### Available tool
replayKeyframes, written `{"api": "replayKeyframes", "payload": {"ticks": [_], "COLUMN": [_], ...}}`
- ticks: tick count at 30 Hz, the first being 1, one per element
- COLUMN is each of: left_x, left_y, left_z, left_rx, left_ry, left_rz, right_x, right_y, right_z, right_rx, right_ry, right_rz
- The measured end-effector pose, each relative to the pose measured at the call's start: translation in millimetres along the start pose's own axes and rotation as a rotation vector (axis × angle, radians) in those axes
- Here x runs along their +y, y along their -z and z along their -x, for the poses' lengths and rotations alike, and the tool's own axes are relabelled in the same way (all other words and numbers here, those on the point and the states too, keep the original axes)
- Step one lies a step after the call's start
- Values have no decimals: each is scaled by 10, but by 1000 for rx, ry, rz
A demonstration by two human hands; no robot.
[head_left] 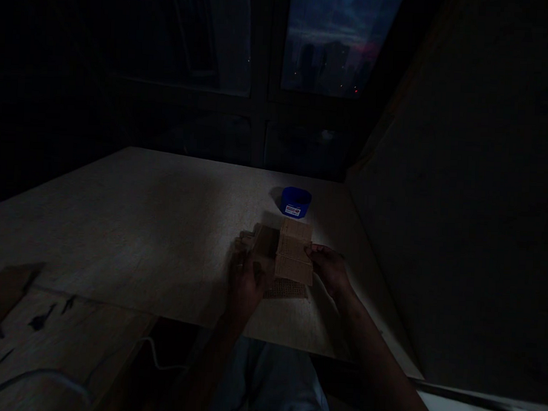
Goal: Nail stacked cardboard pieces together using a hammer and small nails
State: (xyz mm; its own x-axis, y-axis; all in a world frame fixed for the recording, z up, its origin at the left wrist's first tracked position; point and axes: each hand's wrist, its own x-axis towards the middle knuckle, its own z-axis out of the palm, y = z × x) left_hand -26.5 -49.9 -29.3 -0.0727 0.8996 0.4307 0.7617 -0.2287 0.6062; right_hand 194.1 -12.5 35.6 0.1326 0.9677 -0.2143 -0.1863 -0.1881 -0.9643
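Observation:
In the dim head view, a brown cardboard piece (294, 250) with fold lines is raised at a slant above the table. My right hand (331, 270) pinches its right edge between thumb and fingers. At the left, my left hand (244, 284) grips the darker cardboard side, though shadow hides part of its fingers. Beneath the raised piece lies a brown sheet with a woven or gridded texture (285, 289). Just beyond the cardboard stands a blue plastic tub (296, 202) with a white label, its inside too dark to make out.
The pale tabletop (173, 219) reaches back to dark windows (340, 45). A dark panel (460, 195) bounds the right side. At lower left are another brown piece (4, 294), small dark objects (42, 319) and a pale cable (156, 358).

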Motion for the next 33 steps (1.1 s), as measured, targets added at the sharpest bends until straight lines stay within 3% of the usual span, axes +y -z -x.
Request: {"api": "replayKeyframes", "payload": {"ticks": [4,8,12,17,24,33], "left_x": [-93,-67,-112,-273,-261,-370], "left_y": [79,124,152,108,81,21], "left_z": [-80,-101,-109,-121,-194,-158], "left_rx": [0,5,13,15,57,68], "left_ry": [52,120,188,310,83,77], "left_rz": [-53,-85,19,187,112,52], "right_x": [78,155,259,265,198,316], "right_y": [-154,-378,-536,-580,-572,-504], "right_z": [-97,-273,-422,-420,-422,-606], "right_rx": [69,25,-59,-109,-20,-209], "right_ry": [28,96,128,202,365,307], "right_rz": [32,175,319,533,865,810]}}
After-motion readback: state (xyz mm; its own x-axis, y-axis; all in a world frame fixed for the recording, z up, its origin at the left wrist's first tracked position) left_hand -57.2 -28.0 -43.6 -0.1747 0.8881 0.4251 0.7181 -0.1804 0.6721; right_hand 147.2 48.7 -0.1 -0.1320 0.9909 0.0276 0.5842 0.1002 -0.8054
